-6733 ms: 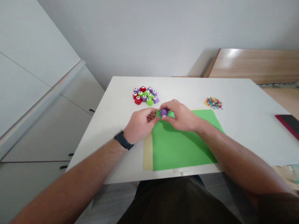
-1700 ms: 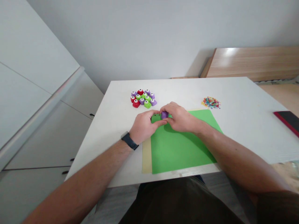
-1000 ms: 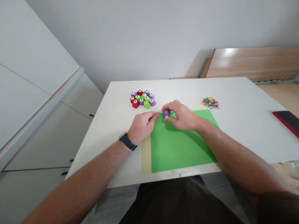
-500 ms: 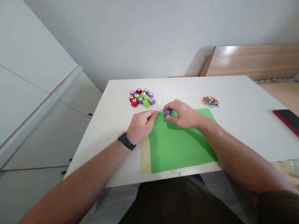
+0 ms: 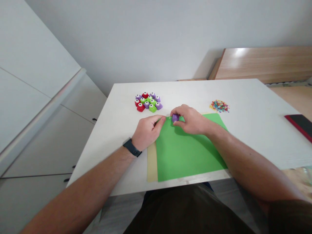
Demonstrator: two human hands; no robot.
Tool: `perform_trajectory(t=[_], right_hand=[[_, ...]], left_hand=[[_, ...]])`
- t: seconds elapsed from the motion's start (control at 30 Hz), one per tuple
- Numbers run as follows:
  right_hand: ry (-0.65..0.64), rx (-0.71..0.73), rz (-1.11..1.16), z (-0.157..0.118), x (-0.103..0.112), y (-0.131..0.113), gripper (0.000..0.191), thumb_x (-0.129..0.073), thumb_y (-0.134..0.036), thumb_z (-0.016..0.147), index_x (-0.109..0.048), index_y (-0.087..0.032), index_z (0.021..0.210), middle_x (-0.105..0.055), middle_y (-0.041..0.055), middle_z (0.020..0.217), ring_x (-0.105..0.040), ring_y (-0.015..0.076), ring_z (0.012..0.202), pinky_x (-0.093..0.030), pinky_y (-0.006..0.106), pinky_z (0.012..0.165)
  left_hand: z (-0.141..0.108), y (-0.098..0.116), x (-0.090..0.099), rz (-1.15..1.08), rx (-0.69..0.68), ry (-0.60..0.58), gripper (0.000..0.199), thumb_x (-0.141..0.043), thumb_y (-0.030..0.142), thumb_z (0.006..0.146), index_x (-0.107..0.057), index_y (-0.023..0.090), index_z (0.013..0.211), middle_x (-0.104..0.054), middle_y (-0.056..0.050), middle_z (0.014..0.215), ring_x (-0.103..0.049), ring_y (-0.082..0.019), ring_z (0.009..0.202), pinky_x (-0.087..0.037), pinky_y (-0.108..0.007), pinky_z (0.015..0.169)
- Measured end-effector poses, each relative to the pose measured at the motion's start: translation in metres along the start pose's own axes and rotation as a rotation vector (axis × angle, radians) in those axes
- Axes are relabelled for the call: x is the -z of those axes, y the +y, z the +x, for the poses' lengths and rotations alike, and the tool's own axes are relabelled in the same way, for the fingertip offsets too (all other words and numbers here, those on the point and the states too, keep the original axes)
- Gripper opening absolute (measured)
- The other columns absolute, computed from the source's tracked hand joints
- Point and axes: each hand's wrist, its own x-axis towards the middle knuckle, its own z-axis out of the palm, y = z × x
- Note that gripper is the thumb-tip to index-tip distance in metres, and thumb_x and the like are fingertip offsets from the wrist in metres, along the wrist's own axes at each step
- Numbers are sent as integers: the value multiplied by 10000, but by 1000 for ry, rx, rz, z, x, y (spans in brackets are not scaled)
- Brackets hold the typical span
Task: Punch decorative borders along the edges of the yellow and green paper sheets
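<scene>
A green sheet of paper [image 5: 190, 156] lies on the white table, over a pale yellow sheet [image 5: 152, 164] that shows along its left side. My left hand [image 5: 148, 130] pinches the green sheet near its far left corner, thumb on top. Closed around a purple craft punch [image 5: 175, 118], my right hand [image 5: 191, 120] has it at the far edge of the green sheet, just right of the left fingertips. Part of the punch is hidden by the fingers. A small pale mark or cutout shows on the paper's edge between the hands.
Several red, green and purple craft punches [image 5: 148, 101] stand grouped at the back left of the table [image 5: 117, 130]. A heap of colourful paper bits [image 5: 219, 106] is at the back right. A black and red flat object [image 5: 301, 125] lies at the right edge.
The purple punch has turned slightly in my right hand, so its pale part shows less. My left hand and the sheets stay in place.
</scene>
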Motion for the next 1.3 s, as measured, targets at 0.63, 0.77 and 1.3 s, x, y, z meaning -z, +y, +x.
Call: perform_trajectory(t=[0.63, 0.77, 1.3], right_hand=[[2, 13, -24, 0, -3, -1, 252, -661, -139, 808, -673, -148, 1059, -684, 76, 960, -578, 225, 932, -428, 333, 850], [-2, 21, -24, 0, -4, -2, 263, -643, -109, 786, -664, -153, 1045, -682, 78, 963, -579, 229, 938, -427, 334, 851], [5, 41, -34, 0, -4, -5, 252, -634, -92, 788, -660, -138, 1035, -681, 82, 950, -577, 226, 931, -433, 334, 853]], left_hand=[[6, -1, -7, 12, -1, 101, 657, -782, 526, 787, -618, 218, 1344, -688, -70, 1326, -663, -258, 1181, -505, -383, 1055], [8, 0, -11, 24, 4, 90, 677, -794, 525, 773, -607, 225, 1350, -671, -67, 1353, -637, -266, 1232, -481, -404, 1095], [9, 0, -12, 55, -4, 91, 585, -782, 468, 801, -632, 240, 1319, -714, -44, 1284, -658, -257, 1203, -491, -399, 1071]])
